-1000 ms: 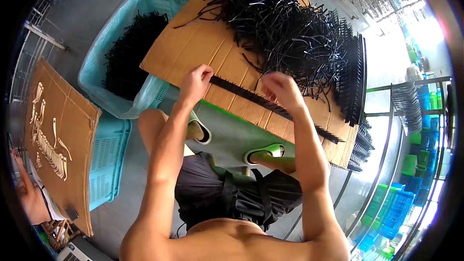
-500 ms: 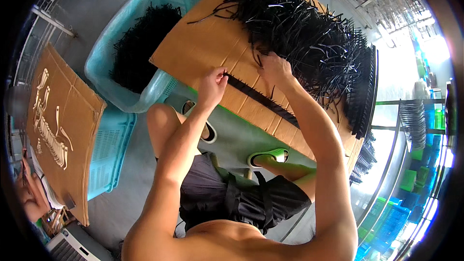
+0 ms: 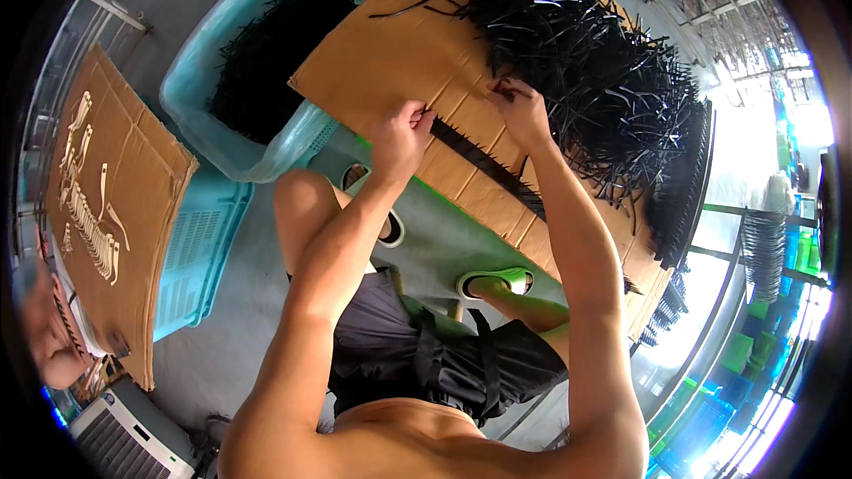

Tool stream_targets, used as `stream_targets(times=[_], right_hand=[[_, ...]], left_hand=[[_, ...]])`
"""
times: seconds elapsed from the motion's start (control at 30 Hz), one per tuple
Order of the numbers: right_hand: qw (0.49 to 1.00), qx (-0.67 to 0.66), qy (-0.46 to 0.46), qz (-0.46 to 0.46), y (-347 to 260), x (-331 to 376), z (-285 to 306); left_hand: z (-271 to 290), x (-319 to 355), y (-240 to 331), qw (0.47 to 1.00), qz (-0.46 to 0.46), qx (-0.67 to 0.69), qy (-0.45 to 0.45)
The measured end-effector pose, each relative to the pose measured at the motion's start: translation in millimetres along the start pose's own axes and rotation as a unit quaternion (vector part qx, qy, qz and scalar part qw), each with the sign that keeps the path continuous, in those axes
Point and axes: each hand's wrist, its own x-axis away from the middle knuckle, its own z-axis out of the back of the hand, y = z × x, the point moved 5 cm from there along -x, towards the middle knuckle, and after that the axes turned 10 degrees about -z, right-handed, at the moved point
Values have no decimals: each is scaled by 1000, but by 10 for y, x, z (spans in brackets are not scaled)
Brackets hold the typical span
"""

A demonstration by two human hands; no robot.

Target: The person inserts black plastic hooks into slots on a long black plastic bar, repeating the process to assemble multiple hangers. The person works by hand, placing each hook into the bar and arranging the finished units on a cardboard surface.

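Observation:
A large heap of thin black plastic strips covers the far right part of a cardboard-topped table. Nearer me runs a close-set row of black strips, slanting along the table's near edge. My left hand is closed in a pinch at the row's left end; what lies between its fingertips is hidden. Beside the heap's near edge, my right hand pinches a thin dark strip, mostly covered by the fingers. Another dense row of black strips stands along the table's right end.
A lined blue crate left of the table holds more black strips. Further left, a cardboard sheet bearing several cream-coloured pieces rests over another blue crate. Part of another person shows at the far left edge.
The whole view has shifted slightly. My right hand has drawn a little toward me from the heap, its fingers now pinched together. My left hand stays by the row's left end.

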Motion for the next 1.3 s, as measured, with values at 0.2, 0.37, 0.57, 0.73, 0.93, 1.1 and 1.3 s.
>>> stream_targets(times=[0.2,0.37,0.57,0.73,0.93,1.1,1.3], right_hand=[[957,-253,-138,-37,-518,296,-334],[987,-149,-52,1,-632,443,-413],[977,-208,-34,-16,-518,420,-470],[983,-181,-33,-6,-531,437,-460],[993,-116,-22,26,-641,514,-403],[984,10,23,175,-875,615,-408],[974,-224,-11,19,-634,580,-389]], left_hand=[[-14,36,-27,999,-6,11,45],[27,0,49,991,-99,-74,44],[34,-21,99,989,-127,-63,50],[53,-38,131,986,-146,-67,51],[48,-25,113,986,-145,-66,52],[86,-51,132,985,-147,-81,47],[112,89,303,986,-147,-38,66]])
